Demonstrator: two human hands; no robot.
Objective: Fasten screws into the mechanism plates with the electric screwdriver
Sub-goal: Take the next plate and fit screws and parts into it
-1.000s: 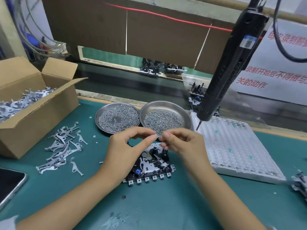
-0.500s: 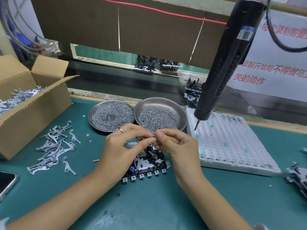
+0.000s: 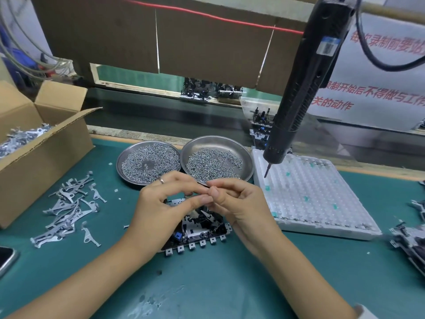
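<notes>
**Hands meeting over mechanism plate, screwdriver hanging unused**

Hands: left hand (image 3: pixel 158 203) and right hand (image 3: pixel 241 203), fingertips touching above the mechanism plate (image 3: pixel 197 229), both pinched on something too small to identify. Mechanism plate: flat on the green mat (image 3: pixel 207 284), partly hidden under both hands. Loose metal levers (image 3: pixel 66 210): left of plate. Two dishes of screws (image 3: pixel 216 162): just beyond the hands. White tray (image 3: pixel 310 194): right. Electric screwdriver (image 3: pixel 301 88): hanging tilted, tip above tray, not held. Cardboard box (image 3: pixel 39 153): far left.
</notes>
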